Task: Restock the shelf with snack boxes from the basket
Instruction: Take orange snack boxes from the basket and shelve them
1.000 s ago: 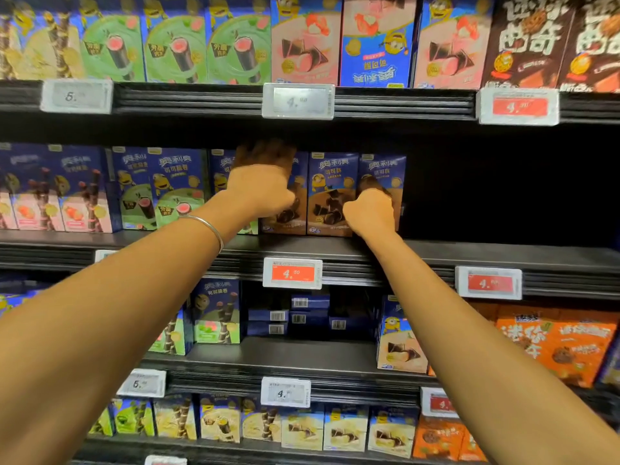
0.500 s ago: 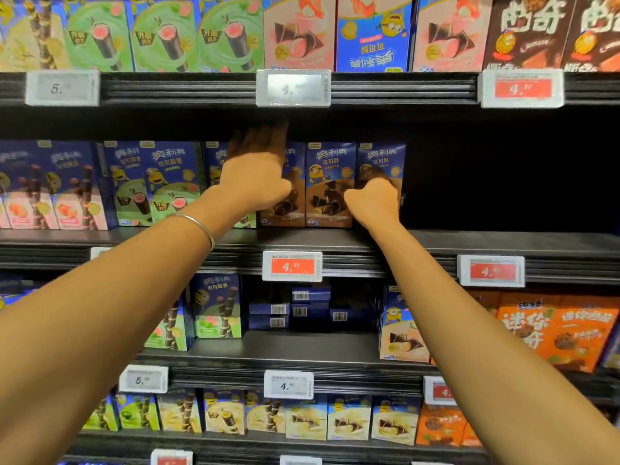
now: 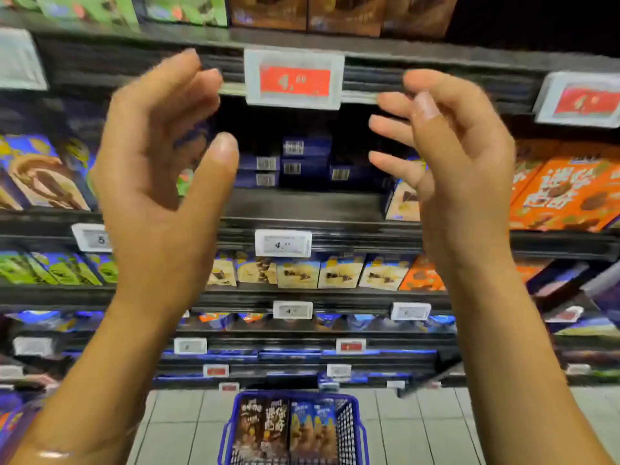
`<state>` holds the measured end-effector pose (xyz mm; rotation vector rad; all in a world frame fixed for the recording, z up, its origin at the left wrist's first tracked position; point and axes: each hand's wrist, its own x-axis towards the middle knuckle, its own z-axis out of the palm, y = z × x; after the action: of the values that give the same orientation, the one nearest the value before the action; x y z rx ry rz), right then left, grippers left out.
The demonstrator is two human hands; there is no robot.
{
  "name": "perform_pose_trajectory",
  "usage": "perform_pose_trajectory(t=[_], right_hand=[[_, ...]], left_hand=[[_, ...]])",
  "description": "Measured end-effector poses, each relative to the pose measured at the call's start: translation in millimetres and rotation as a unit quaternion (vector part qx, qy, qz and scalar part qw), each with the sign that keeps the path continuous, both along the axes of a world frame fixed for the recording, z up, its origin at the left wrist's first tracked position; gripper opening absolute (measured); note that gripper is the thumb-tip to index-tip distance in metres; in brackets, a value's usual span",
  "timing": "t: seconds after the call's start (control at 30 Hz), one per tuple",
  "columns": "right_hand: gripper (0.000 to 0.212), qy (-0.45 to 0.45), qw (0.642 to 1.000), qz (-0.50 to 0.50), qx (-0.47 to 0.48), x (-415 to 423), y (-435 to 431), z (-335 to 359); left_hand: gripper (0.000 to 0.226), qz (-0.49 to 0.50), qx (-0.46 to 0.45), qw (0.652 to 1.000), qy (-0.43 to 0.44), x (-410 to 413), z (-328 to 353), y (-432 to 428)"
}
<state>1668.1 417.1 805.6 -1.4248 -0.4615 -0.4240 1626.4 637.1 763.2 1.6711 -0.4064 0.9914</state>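
My left hand (image 3: pixel 161 182) and my right hand (image 3: pixel 459 169) hover in front of the shelves, palms facing each other, fingers loosely spread, holding nothing. Below them on the tiled floor stands a blue wire basket (image 3: pixel 349 427) with several upright snack boxes (image 3: pixel 285 431) in it, brown ones at the left and blue ones at the right. Between my hands a dark shelf (image 3: pixel 302 203) carries a few blue boxes (image 3: pixel 302 162) lying flat at the back with their barcodes showing.
Rows of snack boxes fill the shelves: blue and green ones at the left (image 3: pixel 40 176), orange ones at the right (image 3: pixel 563 193), cream ones (image 3: pixel 302 273) lower down. Price tags (image 3: pixel 293 78) hang on the shelf edges. Pale floor tiles (image 3: pixel 174 427) surround the basket.
Both hands have let go of the blue boxes on the upper shelf and pulled back toward me, empty. The view has tilted down, bringing the basket on the floor into sight.
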Motion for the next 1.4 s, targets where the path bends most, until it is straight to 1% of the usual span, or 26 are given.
perform_pose_trajectory(t=[0.07, 0.1, 0.17, 0.2, 0.27, 0.37, 0.43, 0.5, 0.57, 0.6, 0.67, 0.77, 0.83, 0.93, 1.0, 1.07, 1.17, 1.23, 1.33, 1.4], right_hand=[[0.036, 0.066, 0.998, 0.020, 0.000, -17.9, -1.8, -49.8], [0.037, 0.109, 0.994, 0.019, -0.009, -28.2, -3.1, -78.9], [0.038, 0.207, 0.978, 0.005, -0.039, -51.2, -8.2, -141.5], [0.035, 0.255, 0.965, -0.003, -0.060, -63.2, -11.3, -174.2], [0.031, 0.344, 0.934, -0.020, -0.097, -88.6, -19.6, -239.9], [0.025, 0.456, 0.878, -0.021, -0.141, -116.3, -31.3, -339.1], [0.021, 0.525, 0.828, -0.006, -0.196, -123.3, -35.5, -404.2], [0.024, 0.577, 0.785, 0.005, -0.226, -125.0, -37.3, -476.0], [0.027, 0.606, 0.753, 0.007, -0.258, -122.6, -39.1, -551.1], [0.024, 0.613, 0.746, -0.002, -0.260, -119.2, -41.8, -589.8], [0.019, 0.618, 0.743, -0.019, -0.255, -111.9, -46.7, -670.0], [0.026, 0.623, 0.739, -0.002, -0.256, -100.1, -45.0, -784.6], [0.022, 0.627, 0.738, 0.003, -0.250, -94.6, -41.2, -857.7], [0.022, 0.597, 0.757, -0.045, -0.263, -85.9, -27.4, -947.8], [0.024, 0.564, 0.767, -0.066, -0.301, -84.4, -21.0, -991.9], [0.033, 0.533, 0.773, -0.073, -0.336, -87.4, -17.5, -1023.0], [0.043, 0.497, 0.777, -0.102, -0.373, -95.8, -15.2, -1044.1], [0.046, 0.477, 0.782, -0.102, -0.387, -97.4, -13.8, -1042.8], [0.045, 0.474, 0.782, -0.072, -0.397, -98.1, -11.0, -1030.7], [0.045, 0.479, 0.787, -0.057, -0.384, -100.4, -7.7, -1025.5]], left_hand=[[0.043, -0.062, -0.040, 0.996, 0.050, -22.6, -55.1, 0.1], [0.043, -0.078, -0.060, 0.991, 0.090, -34.4, -83.3, -1.6], [0.040, -0.088, -0.109, 0.972, 0.191, -58.0, -138.9, -6.9], [0.037, -0.083, -0.132, 0.956, 0.249, -69.8, -166.7, -10.4], [0.029, -0.078, -0.153, 0.914, 0.367, -91.5, -222.8, -18.8], [0.030, -0.064, -0.149, 0.847, 0.506, -116.9, -308.4, -33.5], [0.027, -0.052, -0.151, 0.804, 0.573, -125.9, -369.2, -46.0], [0.022, -0.049, -0.192, 0.748, 0.634, -132.1, -436.0, -59.4], [0.025, -0.026, -0.244, 0.702, 0.669, -134.8, -503.8, -68.8], [0.025, -0.017, -0.260, 0.692, 0.673, -133.6, -538.1, -71.9], [0.026, -0.010, -0.271, 0.683, 0.678, -128.0, -605.6, -74.7], [0.031, 0.009, -0.294, 0.664, 0.687, -104.3, -697.9, -71.7], [0.041, 0.000, -0.292, 0.649, 0.703, -86.9, -752.2, -68.7], [0.054, -0.011, -0.297, 0.630, 0.718, -63.6, -814.9, -65.4], [0.056, -0.018, -0.307, 0.629, 0.714, -53.4, -844.8, -71.3], [0.061, -0.020, -0.301, 0.634, 0.712, -47.8, -864.0, -81.3], [0.063, -0.008, -0.274, 0.655, 0.704, -47.4, -875.6, -91.0], [0.062, 0.003, -0.275, 0.668, 0.692, -49.5, -871.7, -92.2], [0.067, 0.012, -0.280, 0.665, 0.692, -59.4, -855.4, -87.7], [0.064, 0.011, -0.265, 0.666, 0.697, -65.9, -846.9, -81.6]])
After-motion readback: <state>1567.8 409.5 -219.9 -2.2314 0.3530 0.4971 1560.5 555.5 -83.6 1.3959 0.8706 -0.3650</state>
